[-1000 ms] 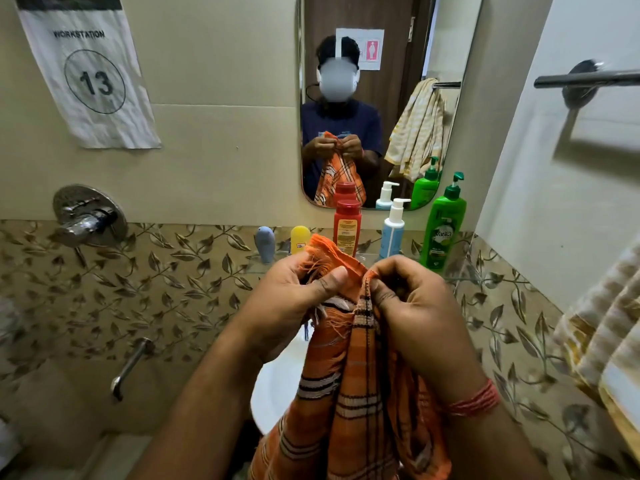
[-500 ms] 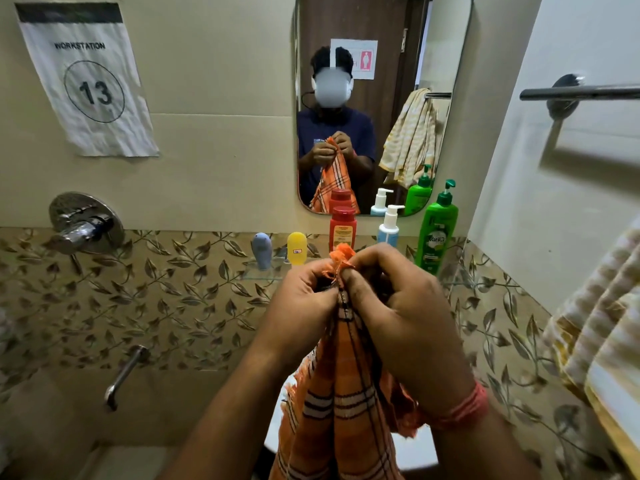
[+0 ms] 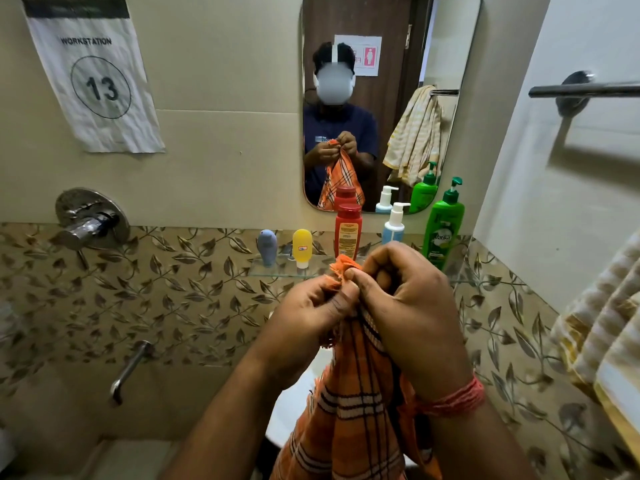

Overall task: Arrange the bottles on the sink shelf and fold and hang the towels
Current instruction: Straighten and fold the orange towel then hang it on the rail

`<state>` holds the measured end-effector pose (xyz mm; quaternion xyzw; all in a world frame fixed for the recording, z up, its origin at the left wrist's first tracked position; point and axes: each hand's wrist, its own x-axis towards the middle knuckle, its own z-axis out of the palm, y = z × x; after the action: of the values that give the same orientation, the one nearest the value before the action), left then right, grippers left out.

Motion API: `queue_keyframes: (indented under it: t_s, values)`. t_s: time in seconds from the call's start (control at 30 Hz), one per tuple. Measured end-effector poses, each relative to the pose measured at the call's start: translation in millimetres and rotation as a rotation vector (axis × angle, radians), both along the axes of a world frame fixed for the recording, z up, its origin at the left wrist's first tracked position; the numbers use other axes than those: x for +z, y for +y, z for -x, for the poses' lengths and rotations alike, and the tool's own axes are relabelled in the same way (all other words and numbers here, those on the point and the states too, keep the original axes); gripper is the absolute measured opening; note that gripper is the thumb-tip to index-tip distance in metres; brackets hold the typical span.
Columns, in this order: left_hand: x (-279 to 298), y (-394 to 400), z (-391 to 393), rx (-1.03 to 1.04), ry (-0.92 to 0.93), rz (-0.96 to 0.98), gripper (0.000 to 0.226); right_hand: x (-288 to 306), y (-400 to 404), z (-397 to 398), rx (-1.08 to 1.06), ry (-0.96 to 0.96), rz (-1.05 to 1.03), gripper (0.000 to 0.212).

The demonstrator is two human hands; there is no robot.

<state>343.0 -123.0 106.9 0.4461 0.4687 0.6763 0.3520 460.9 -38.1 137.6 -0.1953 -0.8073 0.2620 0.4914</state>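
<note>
An orange checked towel (image 3: pixel 356 403) hangs down in front of me, bunched at the top. My left hand (image 3: pixel 308 317) and my right hand (image 3: pixel 408 306) pinch its upper corners together, side by side, just below the glass shelf (image 3: pixel 270 270). On the shelf stand a grey-blue bottle (image 3: pixel 267 247), a small yellow bottle (image 3: pixel 302 247), a red bottle (image 3: pixel 348 230), a white-and-blue pump bottle (image 3: pixel 394 225) and a tall green pump bottle (image 3: pixel 443 230). A yellow-and-white striped towel (image 3: pixel 602 323) hangs at the right edge.
A bare metal towel bar (image 3: pixel 585 90) is fixed on the right wall. The mirror (image 3: pixel 388 98) above the shelf shows me and a striped towel. A wall valve (image 3: pixel 90 220) and a spout (image 3: pixel 130 368) sit at left. The white sink (image 3: pixel 298 403) lies under my hands.
My hands have brought the towel's top corners together and closed up around them; the towel now hangs narrower. The view has tilted slightly down.
</note>
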Motion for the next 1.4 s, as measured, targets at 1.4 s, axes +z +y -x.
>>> queue_keyframes:
  t_s: [1.4]
  values:
    - [41.6, 10.3, 48.4, 0.818, -0.141, -0.090, 0.027, -103.1, 21.6, -8.6, 0.231, -1.048, -0.225, 0.033]
